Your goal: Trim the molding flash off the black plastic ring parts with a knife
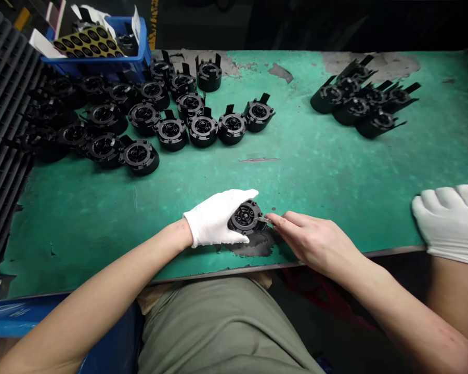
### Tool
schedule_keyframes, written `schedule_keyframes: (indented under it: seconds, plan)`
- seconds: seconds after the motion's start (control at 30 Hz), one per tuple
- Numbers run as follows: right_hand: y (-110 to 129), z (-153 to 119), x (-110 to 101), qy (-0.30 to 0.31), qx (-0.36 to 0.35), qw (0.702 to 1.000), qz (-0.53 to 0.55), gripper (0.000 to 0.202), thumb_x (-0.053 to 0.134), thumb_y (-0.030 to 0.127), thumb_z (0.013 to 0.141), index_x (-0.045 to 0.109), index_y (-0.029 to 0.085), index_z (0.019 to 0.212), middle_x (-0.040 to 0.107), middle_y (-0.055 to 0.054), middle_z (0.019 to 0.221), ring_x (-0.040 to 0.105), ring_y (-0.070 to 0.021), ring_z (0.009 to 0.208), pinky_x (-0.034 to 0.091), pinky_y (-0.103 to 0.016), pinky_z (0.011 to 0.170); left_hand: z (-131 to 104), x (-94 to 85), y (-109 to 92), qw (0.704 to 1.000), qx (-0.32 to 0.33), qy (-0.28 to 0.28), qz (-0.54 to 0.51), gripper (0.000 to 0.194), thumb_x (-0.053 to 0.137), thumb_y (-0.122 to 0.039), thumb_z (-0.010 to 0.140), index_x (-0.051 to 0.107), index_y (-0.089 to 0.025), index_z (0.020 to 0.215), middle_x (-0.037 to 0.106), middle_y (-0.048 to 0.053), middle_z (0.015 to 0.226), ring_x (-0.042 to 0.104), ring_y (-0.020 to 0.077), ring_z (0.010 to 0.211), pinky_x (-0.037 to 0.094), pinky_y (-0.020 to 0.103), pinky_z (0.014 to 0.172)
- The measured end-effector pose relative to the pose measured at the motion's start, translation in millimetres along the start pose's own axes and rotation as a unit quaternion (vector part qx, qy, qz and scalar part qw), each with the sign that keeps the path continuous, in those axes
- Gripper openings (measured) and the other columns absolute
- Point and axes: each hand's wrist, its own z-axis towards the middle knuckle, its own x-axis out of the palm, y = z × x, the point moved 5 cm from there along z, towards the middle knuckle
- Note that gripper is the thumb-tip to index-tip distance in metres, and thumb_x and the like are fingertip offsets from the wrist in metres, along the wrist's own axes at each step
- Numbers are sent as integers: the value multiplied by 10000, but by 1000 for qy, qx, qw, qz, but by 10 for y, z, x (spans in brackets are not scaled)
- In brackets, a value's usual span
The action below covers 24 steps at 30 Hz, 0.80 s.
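In a white glove, my left hand is wrapped round the side of a round black plastic housing near the table's front edge. The housing's ribbed inner face points up. My bare right hand pinches a small thin metal tool, perhaps a blade; most of it is hidden by the fingers. Its tip touches or lies very close to the housing's right rim. Beneath the housing is a dark worn patch in the green surface.
Several similar black housings stand at the left, and another group at the back right. A blue bin holds a gold sheet with black round stickers. Another person's white-gloved hand rests at the right edge of the green table.
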Motion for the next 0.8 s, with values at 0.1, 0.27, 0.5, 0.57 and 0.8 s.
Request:
schedule_keyframes:
  seconds: [0.1,0.27,0.5,0.57,0.8]
  plan:
    - [-39,51,-52,-9,-48,999,-6,296,483,136,1106,644,154,1354,636,-8,845,604,-148,696,361,-306,595,-4,10,2,1000,-1,6,3,1076,964,-438,813,374,-257,1695,548,196,1682,569,402,1550,495,606,1304]
    - [-111,119,-79,4,-117,993,-25,356,478,52,1063,608,130,1386,653,-8,851,648,-152,746,372,-314,614,-12,2,8,1000,6,0,7,1044,955,-428,821,391,-233,1677,563,200,1666,583,397,1533,502,590,1297]
    - [-262,222,-56,25,-179,983,-21,381,431,68,1092,604,158,1419,680,0,868,655,-151,768,373,-316,609,1,-2,21,1000,-3,12,6,1031,957,-453,811,409,-244,1660,568,190,1659,578,401,1537,501,594,1298]
    - [-287,248,-64,19,-195,980,-20,376,419,82,1109,604,152,1429,674,3,863,635,-152,743,359,-327,595,2,-2,30,1000,0,10,4,1029,964,-449,803,421,-236,1651,577,194,1647,587,400,1528,507,584,1295]
    - [-360,344,-64,17,-260,966,-1,373,364,101,1133,625,128,1399,668,-19,861,606,-154,715,366,-333,589,24,-10,69,1000,24,2,-4,1057,1004,-479,760,443,-230,1621,609,192,1611,619,400,1490,532,575,1267]
